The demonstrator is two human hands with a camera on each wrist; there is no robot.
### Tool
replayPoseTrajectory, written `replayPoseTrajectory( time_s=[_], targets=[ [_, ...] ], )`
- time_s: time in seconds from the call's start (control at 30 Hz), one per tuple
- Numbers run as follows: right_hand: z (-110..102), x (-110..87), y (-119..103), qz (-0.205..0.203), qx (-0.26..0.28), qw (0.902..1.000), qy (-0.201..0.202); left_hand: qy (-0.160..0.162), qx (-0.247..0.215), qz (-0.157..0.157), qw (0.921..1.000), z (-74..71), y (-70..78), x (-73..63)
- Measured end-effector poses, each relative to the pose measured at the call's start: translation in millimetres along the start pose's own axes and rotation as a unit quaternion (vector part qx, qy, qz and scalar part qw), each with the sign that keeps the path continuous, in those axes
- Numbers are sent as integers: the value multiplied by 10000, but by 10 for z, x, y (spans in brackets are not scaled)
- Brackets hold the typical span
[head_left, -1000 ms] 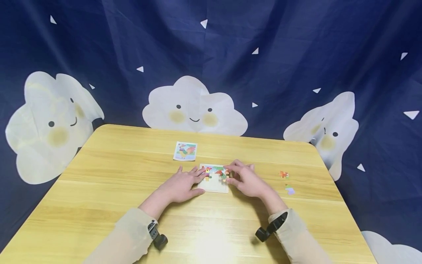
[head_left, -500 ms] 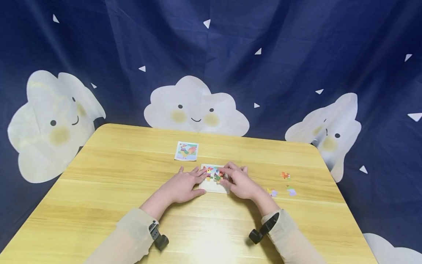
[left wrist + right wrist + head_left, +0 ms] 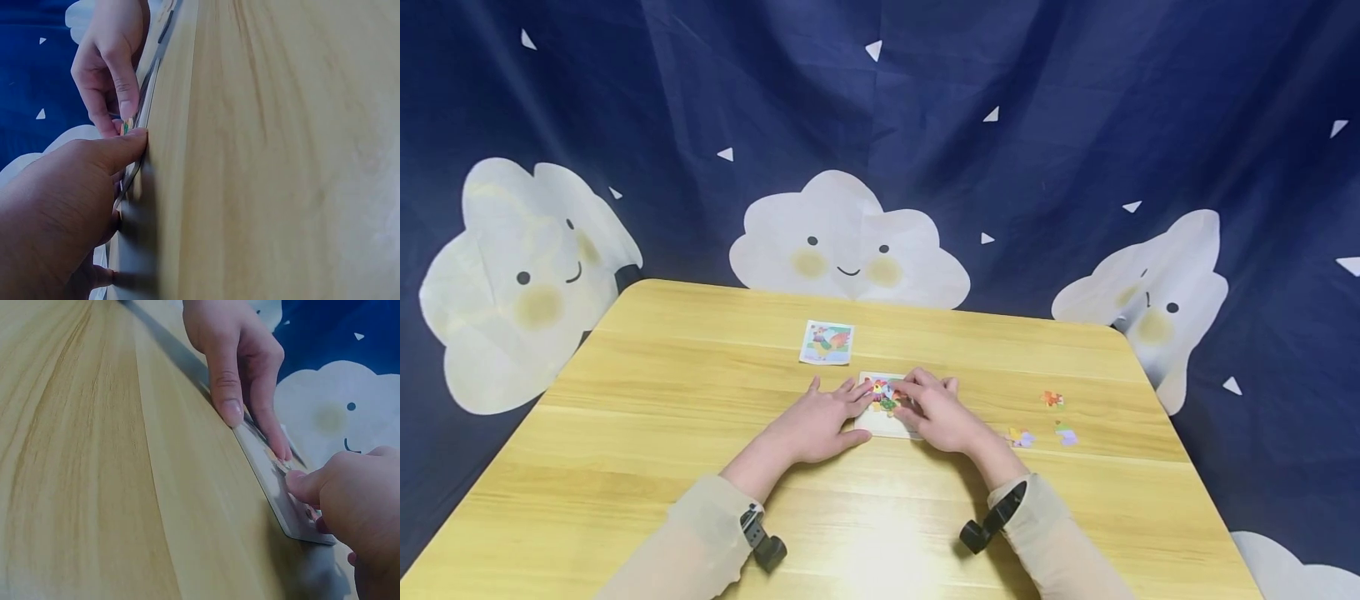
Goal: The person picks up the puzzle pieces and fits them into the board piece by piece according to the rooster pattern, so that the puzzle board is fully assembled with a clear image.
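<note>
A small white puzzle board point(image 3: 882, 427) lies mid-table with several colourful pieces across its far half. My left hand point(image 3: 820, 425) rests at its left side, fingers straight over the pieces and thumb point(image 3: 232, 414) at the near edge. With thumb and fingertips, my right hand point(image 3: 942, 417) pinches a puzzle piece point(image 3: 127, 127) low over the board, partly hidden by the fingers. In the head view, a green patch of puzzle point(image 3: 888, 405) shows just left of the right thumb. The right hand covers the board's right side.
A square picture card point(image 3: 827, 343) of a colourful bird lies behind the board. To the right are loose puzzle pieces: an orange one point(image 3: 1052, 400), a yellow and purple one point(image 3: 1021, 437) and a green and purple one point(image 3: 1066, 434). A dark blue curtain point(image 3: 925, 125) hangs behind the table.
My right hand has moved left across the board with the puzzle piece. The yellow and purple loose piece, earlier hidden by the right arm, now shows. The left hand has stayed in place.
</note>
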State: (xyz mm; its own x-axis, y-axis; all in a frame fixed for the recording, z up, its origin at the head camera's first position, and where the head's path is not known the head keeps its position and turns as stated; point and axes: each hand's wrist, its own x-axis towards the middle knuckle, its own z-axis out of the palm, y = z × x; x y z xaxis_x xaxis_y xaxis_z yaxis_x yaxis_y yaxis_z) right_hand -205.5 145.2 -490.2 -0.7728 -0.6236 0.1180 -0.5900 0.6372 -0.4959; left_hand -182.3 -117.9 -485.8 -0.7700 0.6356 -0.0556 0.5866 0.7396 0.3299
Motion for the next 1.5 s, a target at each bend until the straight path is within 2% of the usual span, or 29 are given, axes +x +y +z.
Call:
replayPoseTrajectory(
  time_s=[0.33, 0.57, 0.7, 0.8, 1.07, 1.37, 1.5],
  targets=[
    [-37, 12, -65, 52, -382, 9990, -226, 10, 116, -14, 9999, 27, 12, 2],
    [3, 26, -56, 54, -574, 9981, -197, -67, 582, -153, 9982, -14, 149, 18],
    [14, 27, -55, 76, -578, 9982, -131, -51, 741, 1, 9972, 2, 209, 51],
    [14, 26, -65, 73, -574, 9983, -84, -74, 712, 107, 9974, 17, 225, 64],
    [9, 22, -54, 16, -606, 9981, 134, -121, 655, 44, 9978, 34, 221, 71],
    [-2, 13, -62, -25, -774, 9969, 117, -87, 603, 60, 9981, 24, 244, 86],
    [-14, 24, -64, 189, -726, 9969, 237, -112, 590, 69, 9982, 23, 250, 94]
  ],
)
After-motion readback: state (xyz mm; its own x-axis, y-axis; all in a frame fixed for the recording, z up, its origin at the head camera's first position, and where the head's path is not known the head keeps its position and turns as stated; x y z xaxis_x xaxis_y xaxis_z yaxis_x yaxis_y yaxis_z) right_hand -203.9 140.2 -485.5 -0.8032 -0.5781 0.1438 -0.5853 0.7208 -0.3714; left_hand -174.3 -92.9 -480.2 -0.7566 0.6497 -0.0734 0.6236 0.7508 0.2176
